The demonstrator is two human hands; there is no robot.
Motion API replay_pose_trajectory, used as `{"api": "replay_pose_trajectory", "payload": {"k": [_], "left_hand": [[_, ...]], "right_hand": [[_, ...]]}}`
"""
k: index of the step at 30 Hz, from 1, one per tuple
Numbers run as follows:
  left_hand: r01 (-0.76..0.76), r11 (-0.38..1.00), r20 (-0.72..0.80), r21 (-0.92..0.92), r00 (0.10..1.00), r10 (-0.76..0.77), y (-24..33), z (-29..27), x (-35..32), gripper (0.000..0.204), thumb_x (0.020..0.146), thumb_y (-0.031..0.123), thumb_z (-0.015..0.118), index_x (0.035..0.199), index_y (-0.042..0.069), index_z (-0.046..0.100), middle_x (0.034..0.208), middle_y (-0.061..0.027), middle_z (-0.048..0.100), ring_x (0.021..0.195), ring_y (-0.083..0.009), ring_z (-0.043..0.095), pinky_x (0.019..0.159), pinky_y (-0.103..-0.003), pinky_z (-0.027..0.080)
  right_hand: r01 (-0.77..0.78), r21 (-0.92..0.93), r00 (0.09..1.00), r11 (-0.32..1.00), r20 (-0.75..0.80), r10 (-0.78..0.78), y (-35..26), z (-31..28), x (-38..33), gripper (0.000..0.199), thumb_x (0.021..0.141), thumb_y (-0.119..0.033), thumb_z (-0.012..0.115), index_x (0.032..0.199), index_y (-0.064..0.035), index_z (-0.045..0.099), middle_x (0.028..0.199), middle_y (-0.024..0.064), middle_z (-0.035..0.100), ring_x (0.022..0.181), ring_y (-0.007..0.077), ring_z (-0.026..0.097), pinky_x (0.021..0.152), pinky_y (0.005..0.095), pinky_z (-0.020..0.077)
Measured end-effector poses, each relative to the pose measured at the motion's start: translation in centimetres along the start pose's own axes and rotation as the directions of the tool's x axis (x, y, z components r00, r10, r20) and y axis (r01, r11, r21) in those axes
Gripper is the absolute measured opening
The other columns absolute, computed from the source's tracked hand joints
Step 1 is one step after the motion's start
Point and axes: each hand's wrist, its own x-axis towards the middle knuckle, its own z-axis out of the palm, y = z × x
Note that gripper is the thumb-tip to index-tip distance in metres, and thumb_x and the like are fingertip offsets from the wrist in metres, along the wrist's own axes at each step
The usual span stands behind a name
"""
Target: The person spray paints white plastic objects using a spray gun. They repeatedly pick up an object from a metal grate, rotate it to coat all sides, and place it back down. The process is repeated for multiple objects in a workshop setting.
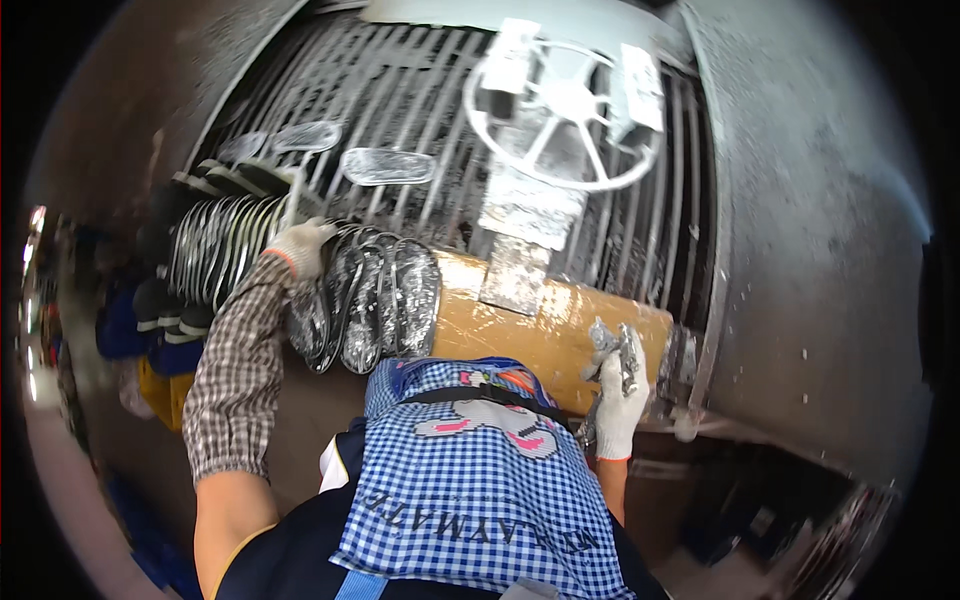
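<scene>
My left hand [303, 250], in a white knit glove, reaches to the upper edge of a row of dark shoe soles [365, 300]. Its fingers are closed at the tops of the soles, and how many they pinch is hidden. The soles stand on edge, packed side by side, with shiny wet-looking faces on the nearer ones. On the right, my right hand [625, 395], also gloved, is wrapped around a grey metal spray gun [628, 358]. The gun is above a brown tape-covered board [560, 340].
A white-coated spoked wheel [566, 105] with two upright blocks stands over a slatted grille [420, 90]. Several loose pale soles [388, 167] lie on the slats. A metal side wall [810, 240] rises at the right. More soles [225, 180] sit farther left. A checked apron [470, 490] covers my front.
</scene>
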Motion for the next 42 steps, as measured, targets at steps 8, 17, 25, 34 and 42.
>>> {"api": "replay_pose_trajectory", "payload": {"k": [8, 17, 25, 34, 42], "left_hand": [[-0.084, 0.99, 0.094, 0.114, 0.993, 0.074, 0.4, -1.9, -0.6, 0.072, 0.067, 0.021, 0.089, 0.134, 0.01, 0.065, 0.126, -0.0213, 0.068, 0.116, -0.0394, 0.069, 0.103, -0.045, 0.057], [-0.17, 0.967, 0.168, 0.19, 0.976, 0.139, 1.2, -2.2, 1.6, 0.088, 0.056, 0.024, 0.095, 0.135, 0.002, 0.064, 0.127, -0.0239, 0.068, 0.117, -0.0392, 0.069, 0.102, -0.043, 0.058], [-0.227, 0.966, 0.119, 0.126, 0.97, 0.212, 0.6, -2.4, 0.6, 0.081, 0.056, 0.029, 0.094, 0.127, 0.001, 0.068, 0.12, -0.0252, 0.069, 0.114, -0.041, 0.07, 0.1, -0.045, 0.058], [-0.194, 0.967, 0.151, 0.163, 0.974, 0.17, 1.8, -3.4, 0.1, 0.089, 0.057, 0.039, 0.098, 0.133, 0.004, 0.068, 0.129, -0.0231, 0.067, 0.12, -0.0391, 0.068, 0.105, -0.044, 0.056], [-0.293, 0.949, 0.038, 0.114, 0.956, 0.29, -0.6, -1.3, 1.2, 0.083, 0.05, 0.039, 0.097, 0.119, 0.001, 0.071, 0.116, -0.0218, 0.071, 0.113, -0.0401, 0.069, 0.1, -0.045, 0.056]], "right_hand": [[-0.013, -0.01, 0.908, 1.0, -0.42, 0.008, -0.1, -3.9, -6.9, 0.051, 0.105, -0.017, 0.064, 0.152, 0.0015, 0.054, 0.114, 0.0052, 0.063, 0.088, 0.01, 0.062, 0.08, 0.0275, 0.0515], [0.092, 0.133, 0.589, 0.987, -0.806, 0.054, -2.4, -3.0, -16.8, 0.052, 0.108, -0.011, 0.059, 0.157, 0.0038, 0.045, 0.107, 0.0094, 0.071, 0.083, 0.0122, 0.068, 0.078, 0.0265, 0.0549], [0.078, 0.03, 0.529, 0.997, -0.849, -0.016, -6.4, 0.2, -21.0, 0.053, 0.109, -0.012, 0.059, 0.158, 0.0032, 0.044, 0.111, 0.0117, 0.072, 0.085, 0.0133, 0.069, 0.082, 0.0281, 0.0566], [0.242, 0.048, 0.659, 0.969, -0.741, -0.127, -11.8, 2.7, -18.7, 0.054, 0.106, -0.006, 0.059, 0.157, 0.0049, 0.044, 0.118, 0.0127, 0.068, 0.091, 0.0138, 0.066, 0.083, 0.0285, 0.0573], [0.184, 0.05, 0.747, 0.982, -0.656, -0.106, -10.1, 3.9, -19.1, 0.055, 0.104, 0.0, 0.064, 0.156, 0.0077, 0.046, 0.121, 0.0099, 0.071, 0.097, 0.0099, 0.067, 0.088, 0.0271, 0.0576]]}}
